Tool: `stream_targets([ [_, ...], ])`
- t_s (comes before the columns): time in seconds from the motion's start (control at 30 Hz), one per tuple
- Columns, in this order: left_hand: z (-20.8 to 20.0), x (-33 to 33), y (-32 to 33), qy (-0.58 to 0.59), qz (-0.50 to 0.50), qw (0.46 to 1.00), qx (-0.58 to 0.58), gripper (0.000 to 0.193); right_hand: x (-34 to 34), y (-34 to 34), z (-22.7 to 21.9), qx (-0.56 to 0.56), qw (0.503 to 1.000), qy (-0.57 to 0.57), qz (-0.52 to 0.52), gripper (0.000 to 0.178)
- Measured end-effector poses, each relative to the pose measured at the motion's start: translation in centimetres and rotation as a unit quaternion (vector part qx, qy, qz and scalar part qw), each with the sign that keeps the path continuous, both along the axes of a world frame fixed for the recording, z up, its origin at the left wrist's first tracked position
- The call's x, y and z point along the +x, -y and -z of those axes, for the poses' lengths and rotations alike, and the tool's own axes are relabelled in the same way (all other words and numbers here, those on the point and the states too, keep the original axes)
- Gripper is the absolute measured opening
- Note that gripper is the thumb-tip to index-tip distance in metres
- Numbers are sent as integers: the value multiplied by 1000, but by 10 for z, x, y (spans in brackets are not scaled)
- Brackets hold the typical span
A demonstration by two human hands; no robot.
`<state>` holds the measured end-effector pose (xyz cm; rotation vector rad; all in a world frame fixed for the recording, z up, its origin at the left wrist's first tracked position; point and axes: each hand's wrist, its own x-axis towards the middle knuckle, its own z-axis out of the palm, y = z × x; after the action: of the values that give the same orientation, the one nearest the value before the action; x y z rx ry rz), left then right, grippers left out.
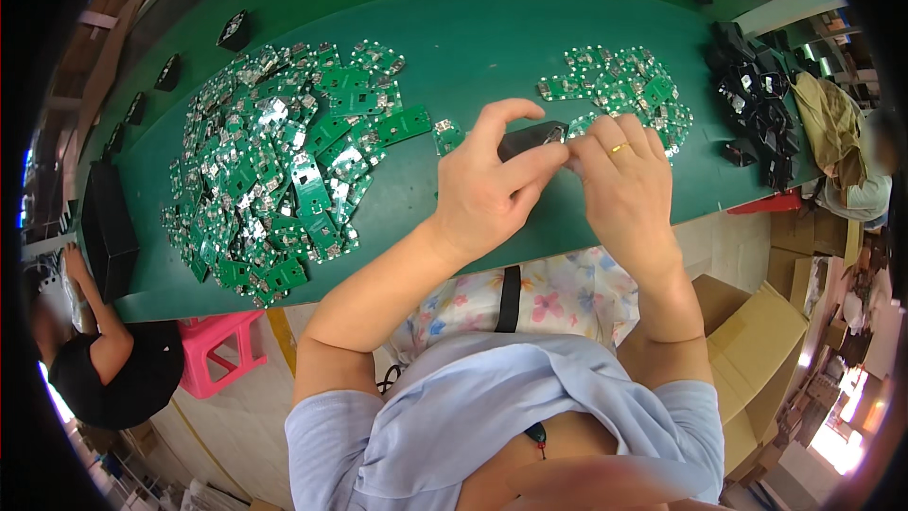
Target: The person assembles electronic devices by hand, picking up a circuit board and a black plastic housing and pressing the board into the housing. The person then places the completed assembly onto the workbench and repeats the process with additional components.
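My left hand [492,185] is closed around a black plastic housing [530,139], thumb and index finger on its two sides. The housing is held tilted just above the table, its open end turned toward my other hand. At that end my right hand [624,166] has its fingertips pinched together; whatever they grip is hidden. A small green circuit board [447,136] lies on the table beside my left hand. Just beyond my right hand spreads a smaller pile of green circuit boards [629,80].
A large heap of circuit boards [255,170] covers the left of the green table [473,47]. Black housings [757,95] are piled at the right end. More black housings [234,30] stand along the far side. A pink stool [222,350], open cartons [757,350] and other people [104,350] are around.
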<state>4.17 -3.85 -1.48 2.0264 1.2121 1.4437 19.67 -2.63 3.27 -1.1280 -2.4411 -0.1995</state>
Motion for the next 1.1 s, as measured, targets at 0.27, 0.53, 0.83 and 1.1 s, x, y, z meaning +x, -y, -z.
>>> stream_targets([
  [0.27, 9, -2, -9, 188, 89, 968, -143, 11, 4, -2, 11, -74, 984, -160, 2, 18],
  [0.53, -7, -6, -2, 343, 167, 805, -455, 12, 3, 5, 39, -124, 934, -336, 9, 12],
  [0.83, -9, -5, 0, 288, 102, 891, -335, 32, 8, 1, 21, -34, 978, -208, -5, 17],
  [1.1, -3, -1, 1, 232, 75, 915, -323, 30, 5, 0, 17, 52, 993, -102, -15, 22],
])
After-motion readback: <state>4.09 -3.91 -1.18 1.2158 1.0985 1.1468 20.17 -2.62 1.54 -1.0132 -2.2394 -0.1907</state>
